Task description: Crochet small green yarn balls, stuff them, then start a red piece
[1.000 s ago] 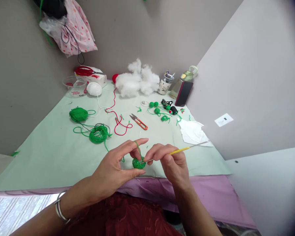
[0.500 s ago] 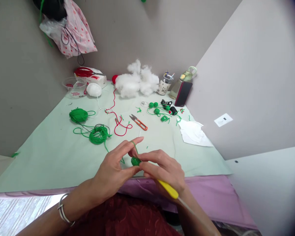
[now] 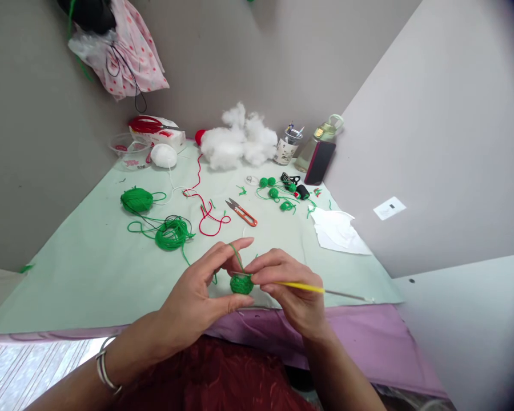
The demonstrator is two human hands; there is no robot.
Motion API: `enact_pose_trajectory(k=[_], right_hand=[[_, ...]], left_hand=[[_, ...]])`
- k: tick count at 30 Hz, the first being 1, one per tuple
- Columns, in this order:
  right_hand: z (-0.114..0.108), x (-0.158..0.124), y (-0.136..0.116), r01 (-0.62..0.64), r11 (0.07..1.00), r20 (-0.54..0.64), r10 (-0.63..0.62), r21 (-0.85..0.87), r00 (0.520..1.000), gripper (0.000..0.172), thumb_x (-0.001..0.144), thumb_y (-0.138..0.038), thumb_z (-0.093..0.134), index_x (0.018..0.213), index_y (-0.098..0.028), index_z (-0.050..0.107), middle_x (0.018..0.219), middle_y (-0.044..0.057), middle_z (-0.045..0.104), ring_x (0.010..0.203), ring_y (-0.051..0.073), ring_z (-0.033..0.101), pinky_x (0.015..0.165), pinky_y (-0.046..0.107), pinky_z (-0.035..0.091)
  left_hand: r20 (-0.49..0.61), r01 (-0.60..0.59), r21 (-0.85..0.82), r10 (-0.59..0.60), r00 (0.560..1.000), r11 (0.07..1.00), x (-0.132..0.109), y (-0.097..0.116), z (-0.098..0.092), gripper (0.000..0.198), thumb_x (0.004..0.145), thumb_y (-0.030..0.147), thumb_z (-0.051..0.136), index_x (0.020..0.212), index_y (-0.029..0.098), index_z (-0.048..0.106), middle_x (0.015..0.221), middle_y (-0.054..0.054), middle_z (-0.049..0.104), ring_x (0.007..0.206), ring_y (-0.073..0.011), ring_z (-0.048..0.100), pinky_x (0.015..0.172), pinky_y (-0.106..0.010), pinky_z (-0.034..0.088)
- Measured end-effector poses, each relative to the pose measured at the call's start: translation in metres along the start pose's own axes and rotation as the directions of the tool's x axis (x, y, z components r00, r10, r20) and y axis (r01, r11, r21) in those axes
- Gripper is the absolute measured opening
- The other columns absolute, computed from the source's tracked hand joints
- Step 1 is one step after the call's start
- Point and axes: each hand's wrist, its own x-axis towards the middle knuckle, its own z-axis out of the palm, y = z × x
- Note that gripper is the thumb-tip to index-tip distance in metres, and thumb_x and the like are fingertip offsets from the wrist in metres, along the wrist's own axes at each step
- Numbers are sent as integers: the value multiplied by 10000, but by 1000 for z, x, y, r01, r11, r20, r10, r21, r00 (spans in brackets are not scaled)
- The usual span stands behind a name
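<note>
Between thumb and fingers, my left hand (image 3: pixel 205 282) grips a small green crocheted piece (image 3: pixel 241 284) near the table's front edge. Green yarn runs over its raised index finger down to the piece. My right hand (image 3: pixel 289 288) pinches a crochet hook (image 3: pixel 302 286) with a yellow handle, its metal shaft pointing out to the right. The hook's working tip lies at the top of the piece, partly covered by fingers. A loose green yarn coil (image 3: pixel 172 234) lies beyond my left hand, its strand leading toward it.
Thread snips (image 3: pixel 241 212), red yarn (image 3: pixel 209 222) and a green yarn ball (image 3: pixel 137 200) lie on the table. Several green crocheted balls (image 3: pixel 274 193) sit right of centre. White stuffing (image 3: pixel 240 142), a bottle (image 3: pixel 321 142) and a phone (image 3: pixel 320 163) stand behind; white paper (image 3: pixel 340 231) lies right.
My right hand has turned the hook from slanting down toward me to nearly level, pointing right. More of the green piece now shows between my hands.
</note>
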Motion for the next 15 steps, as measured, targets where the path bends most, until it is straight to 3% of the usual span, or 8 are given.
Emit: enact_pose_trajectory(k=[4, 8, 15], right_hand=[[1, -1, 0, 39, 998, -44, -40, -39, 998, 264, 978, -157, 649, 1125, -324, 790, 1062, 35, 768, 945, 167, 703, 834, 315, 580], [3, -1, 3, 53, 998, -84, -55, -29, 995, 245, 975, -172, 653, 1102, -323, 798, 1031, 44, 774, 918, 178, 709, 814, 330, 596], [12, -6, 3, 19, 997, -186, -31, -70, 982, 281, 969, -120, 630, 1063, -316, 808, 1033, 54, 785, 896, 192, 718, 746, 337, 598]], left_hand=[[70, 120, -142, -111, 991, 983, 0, 1, -4, 779, 749, 349, 892, 1454, 398, 566, 1144, 1, 622, 1120, -194, 585, 1081, -353, 446], [207, 238, -273, -184, 961, 932, -1, 3, -9, 554, 931, 393, 710, 1463, 394, 555, 1176, -13, 654, 1153, -189, 609, 1072, -361, 467], [90, 165, -153, -152, 984, 974, -2, 2, -4, 600, 837, 267, 807, 1395, 398, 628, 1022, 21, 671, 1073, -170, 623, 1094, -358, 445]])
